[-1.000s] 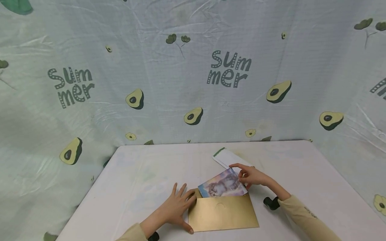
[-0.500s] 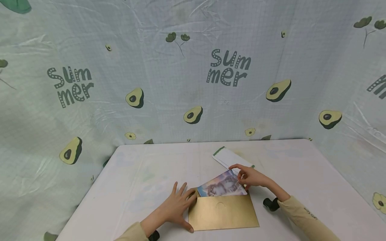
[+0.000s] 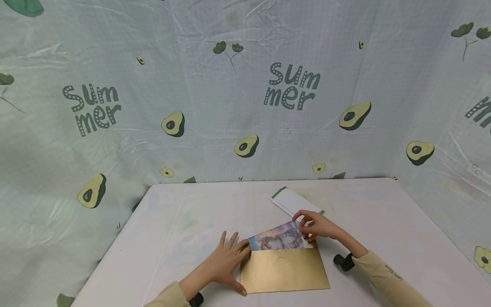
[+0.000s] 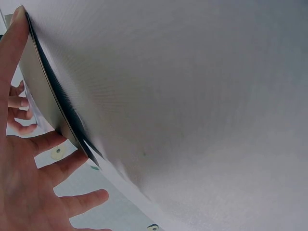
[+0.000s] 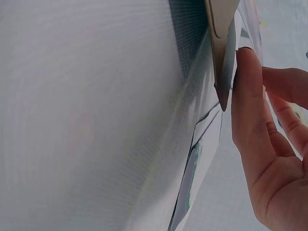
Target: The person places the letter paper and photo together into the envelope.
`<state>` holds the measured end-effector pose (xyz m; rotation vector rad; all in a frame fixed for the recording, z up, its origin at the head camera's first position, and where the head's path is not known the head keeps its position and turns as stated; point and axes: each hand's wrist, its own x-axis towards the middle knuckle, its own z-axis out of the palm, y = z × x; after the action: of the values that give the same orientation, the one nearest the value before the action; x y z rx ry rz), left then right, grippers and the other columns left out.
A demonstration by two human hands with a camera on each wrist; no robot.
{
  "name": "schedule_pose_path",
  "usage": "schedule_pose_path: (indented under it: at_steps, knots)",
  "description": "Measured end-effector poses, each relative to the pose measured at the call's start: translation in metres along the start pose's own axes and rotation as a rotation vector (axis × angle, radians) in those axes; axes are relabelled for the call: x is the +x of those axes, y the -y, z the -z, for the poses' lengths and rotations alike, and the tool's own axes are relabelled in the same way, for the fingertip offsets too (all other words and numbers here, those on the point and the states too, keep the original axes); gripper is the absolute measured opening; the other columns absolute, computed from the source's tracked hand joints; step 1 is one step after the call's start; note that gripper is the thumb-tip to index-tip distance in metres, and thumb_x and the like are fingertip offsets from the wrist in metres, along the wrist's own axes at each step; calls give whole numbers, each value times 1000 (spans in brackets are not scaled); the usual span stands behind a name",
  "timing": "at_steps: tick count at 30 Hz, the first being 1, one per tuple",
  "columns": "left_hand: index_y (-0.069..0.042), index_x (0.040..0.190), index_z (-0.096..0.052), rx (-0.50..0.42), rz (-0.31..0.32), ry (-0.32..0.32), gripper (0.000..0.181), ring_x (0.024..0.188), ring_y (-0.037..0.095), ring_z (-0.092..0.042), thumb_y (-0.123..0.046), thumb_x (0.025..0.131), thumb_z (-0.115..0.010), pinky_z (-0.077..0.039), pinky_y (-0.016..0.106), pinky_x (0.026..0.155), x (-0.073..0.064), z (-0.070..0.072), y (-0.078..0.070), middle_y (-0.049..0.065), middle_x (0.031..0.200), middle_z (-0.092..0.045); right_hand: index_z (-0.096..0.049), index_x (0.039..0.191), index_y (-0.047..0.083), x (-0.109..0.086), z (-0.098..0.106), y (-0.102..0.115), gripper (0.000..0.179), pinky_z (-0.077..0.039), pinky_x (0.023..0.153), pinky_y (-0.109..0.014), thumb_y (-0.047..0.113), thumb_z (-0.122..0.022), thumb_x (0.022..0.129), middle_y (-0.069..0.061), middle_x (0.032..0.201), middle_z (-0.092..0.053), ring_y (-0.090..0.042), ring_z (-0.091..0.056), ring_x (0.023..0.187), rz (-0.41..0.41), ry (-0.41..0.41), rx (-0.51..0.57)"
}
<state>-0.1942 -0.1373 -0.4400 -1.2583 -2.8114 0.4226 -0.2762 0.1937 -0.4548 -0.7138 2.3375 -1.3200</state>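
Observation:
A gold envelope lies on the table with its opening away from me. A picture card in purple, pink and blue stands partly inside it, its lower part hidden by the envelope front. My left hand spreads along the envelope's left side, the thumb at the near corner and the forefinger at the far one. In the left wrist view the envelope's edge runs between thumb and fingers. My right hand pinches the card's upper right edge, beside the envelope's corner.
A white paper envelope with green ends lies behind the card on the pale tabletop. A hanging cloth with avocados and lettering stands behind the table. Black wrist cameras sit at the sleeves.
The picture card has slid further down into the gold envelope and slightly left, and less of it shows. My right hand moved down with it. The left hand stayed in place.

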Motion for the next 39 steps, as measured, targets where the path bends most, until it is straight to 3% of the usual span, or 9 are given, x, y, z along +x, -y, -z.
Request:
schedule_pose_path:
  at_steps: [13, 23, 32, 39]
  knots:
    - [-20, 140, -28, -18, 5, 13, 106, 128, 38, -32, -84, 57, -48, -28, 62, 96, 0, 0, 0, 3, 141, -33, -50, 118, 10, 0, 1, -1, 30, -52, 50, -33, 16, -54, 89, -11, 79, -55, -16, -58, 59, -25, 38, 49]
    - [-18, 132, -35, -16, -16, -69, 101, 124, 40, -37, -84, 57, -47, -30, 62, 93, -2, 0, 0, 5, 135, -39, -53, 109, 3, -8, 4, 2, 23, -52, 50, -30, 6, -53, 87, -11, 77, -54, -12, -57, 56, 0, 47, 20]
    - [-21, 134, -35, 7, 20, 7, 102, 128, 37, -33, -85, 55, -47, -28, 61, 97, 0, 0, 0, 3, 137, -38, -52, 111, 4, -10, 4, 3, 29, -52, 48, -32, 0, -55, 81, -12, 83, -53, -12, -59, 54, 17, 49, -32]
    - [-20, 136, -33, -2, 13, 10, 104, 129, 37, -32, -85, 56, -47, -27, 61, 97, -1, 1, 1, 3, 138, -37, -56, 108, 8, -9, 1, 7, 30, -51, 49, -30, -3, -51, 80, -8, 77, -55, -13, -59, 55, -18, 97, -53]
